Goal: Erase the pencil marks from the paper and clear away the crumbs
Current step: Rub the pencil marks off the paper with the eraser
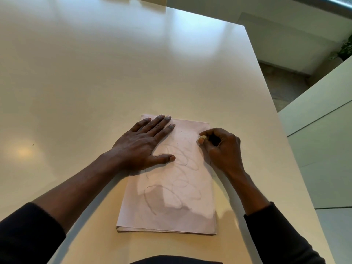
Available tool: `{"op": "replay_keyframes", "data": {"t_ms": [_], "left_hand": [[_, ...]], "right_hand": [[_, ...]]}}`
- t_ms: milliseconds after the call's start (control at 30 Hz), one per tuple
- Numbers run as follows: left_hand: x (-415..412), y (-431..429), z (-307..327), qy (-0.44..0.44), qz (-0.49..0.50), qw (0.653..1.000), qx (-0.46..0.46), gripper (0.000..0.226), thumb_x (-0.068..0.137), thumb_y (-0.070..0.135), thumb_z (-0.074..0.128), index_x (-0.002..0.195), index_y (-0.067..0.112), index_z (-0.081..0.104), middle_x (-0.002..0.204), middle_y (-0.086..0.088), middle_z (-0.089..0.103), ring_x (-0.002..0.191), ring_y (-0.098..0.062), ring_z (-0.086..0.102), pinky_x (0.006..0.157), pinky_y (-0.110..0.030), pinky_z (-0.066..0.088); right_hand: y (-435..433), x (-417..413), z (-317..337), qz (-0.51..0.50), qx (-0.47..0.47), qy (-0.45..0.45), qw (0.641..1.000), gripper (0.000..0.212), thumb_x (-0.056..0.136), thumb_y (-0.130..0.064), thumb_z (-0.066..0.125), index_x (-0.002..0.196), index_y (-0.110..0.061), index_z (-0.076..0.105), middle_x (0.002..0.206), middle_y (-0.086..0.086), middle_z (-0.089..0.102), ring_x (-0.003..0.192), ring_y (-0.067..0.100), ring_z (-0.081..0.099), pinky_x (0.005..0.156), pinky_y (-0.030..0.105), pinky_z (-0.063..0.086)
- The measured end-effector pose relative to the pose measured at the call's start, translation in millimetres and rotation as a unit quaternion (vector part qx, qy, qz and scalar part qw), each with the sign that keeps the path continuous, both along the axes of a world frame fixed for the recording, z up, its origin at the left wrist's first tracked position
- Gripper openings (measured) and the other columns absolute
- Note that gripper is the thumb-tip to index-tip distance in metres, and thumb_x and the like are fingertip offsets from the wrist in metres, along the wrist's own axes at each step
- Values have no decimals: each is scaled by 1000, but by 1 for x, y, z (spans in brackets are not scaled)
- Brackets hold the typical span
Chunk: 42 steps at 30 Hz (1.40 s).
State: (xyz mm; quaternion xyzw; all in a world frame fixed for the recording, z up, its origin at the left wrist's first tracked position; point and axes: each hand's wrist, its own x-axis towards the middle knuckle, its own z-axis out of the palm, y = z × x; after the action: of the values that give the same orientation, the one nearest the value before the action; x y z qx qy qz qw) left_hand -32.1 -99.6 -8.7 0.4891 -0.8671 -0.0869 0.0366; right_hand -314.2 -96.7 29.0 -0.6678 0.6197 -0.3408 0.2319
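A white sheet of paper, top of a thin stack, lies on the table in front of me. Looping grey pencil marks cover its middle and lower part. Small dark crumbs are scattered near its top. My left hand lies flat on the paper's upper left, fingers spread, pressing it down. My right hand is at the paper's upper right edge, pinching a small pale eraser between thumb and fingers, its tip against the sheet.
The pale glossy table stretches far and left. Its right edge runs diagonally close to my right hand. Beyond it stand white cabinet surfaces and a dark floor.
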Motion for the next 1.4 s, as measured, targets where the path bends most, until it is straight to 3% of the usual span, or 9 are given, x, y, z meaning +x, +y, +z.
{"op": "replay_keyframes", "data": {"t_ms": [233, 367, 533, 633, 767, 900, 1067, 1200, 1400], "left_hand": [[0, -1, 0, -7, -1, 1000, 5, 104, 92, 97, 6, 171, 34, -17, 177, 13, -31, 160, -2, -33, 135, -37, -10], [1, 0, 0, -6, 0, 1000, 8, 104, 91, 98, 5, 171, 34, -17, 176, 13, -31, 159, -2, -34, 135, -36, -12], [0, -1, 0, -11, 0, 1000, 11, 105, 91, 98, 6, 171, 33, -18, 177, 12, -31, 160, -3, -34, 135, -37, -12], [1, 0, 1, -15, -2, 1000, 15, 105, 92, 97, 7, 171, 33, -18, 176, 11, -32, 159, -3, -35, 135, -37, -13], [1, 0, 3, -11, -2, 1000, 15, 105, 91, 97, 6, 171, 33, -17, 176, 11, -32, 159, -2, -35, 134, -35, -14], [0, 0, 4, -9, 0, 1000, 15, 106, 91, 97, 5, 171, 32, -18, 176, 11, -32, 158, -2, -36, 133, -34, -16], [0, 0, 4, -19, -1, 1000, 17, 105, 91, 97, 5, 171, 33, -19, 176, 12, -33, 158, -2, -37, 134, -35, -15], [-1, 0, 5, -20, -1, 1000, 21, 108, 88, 99, 1, 170, 32, -20, 175, 11, -35, 157, -1, -38, 133, -33, -17], [-1, -1, 5, -19, 0, 1000, 23, 107, 88, 99, 1, 170, 33, -20, 175, 12, -34, 158, -2, -37, 134, -35, -14]], "right_hand": [[-6, 7, 2, 76, 0, 1, 997, 13, 84, -9, 88, 95, -15, 84, 95, -8, 80, 83, 7, 74, 75, 12, 54], [-15, 16, 3, 80, -16, 1, 997, 15, 86, -7, 86, 100, -13, 84, 98, -3, 79, 85, 9, 73, 77, 21, 57], [-21, -1, 6, 201, 55, 21, 978, 14, 86, -9, 87, 98, -16, 84, 96, -5, 79, 85, 16, 73, 79, 39, 60], [-32, 4, 7, 185, 31, 30, 982, 15, 87, -10, 87, 100, -15, 85, 97, -4, 79, 85, 17, 73, 81, 44, 60], [-33, 16, 5, 159, -9, 37, 986, 13, 89, -12, 85, 102, -14, 84, 96, 0, 77, 82, 19, 71, 76, 42, 58], [-21, 5, 4, 215, 34, 32, 975, 13, 87, -11, 87, 99, -15, 84, 96, -4, 78, 84, 17, 72, 78, 40, 60], [-20, 10, 4, 124, -20, 35, 992, 14, 86, -8, 87, 98, -15, 85, 94, -5, 77, 79, 12, 70, 74, 24, 55], [-9, 9, 6, 196, 26, 37, 980, 14, 87, -8, 86, 98, -15, 85, 97, -4, 79, 84, 14, 72, 77, 30, 59], [-11, 8, 9, 138, 10, 33, 990, 15, 86, -6, 86, 97, -15, 85, 97, -4, 78, 86, 12, 72, 80, 33, 59]]}}
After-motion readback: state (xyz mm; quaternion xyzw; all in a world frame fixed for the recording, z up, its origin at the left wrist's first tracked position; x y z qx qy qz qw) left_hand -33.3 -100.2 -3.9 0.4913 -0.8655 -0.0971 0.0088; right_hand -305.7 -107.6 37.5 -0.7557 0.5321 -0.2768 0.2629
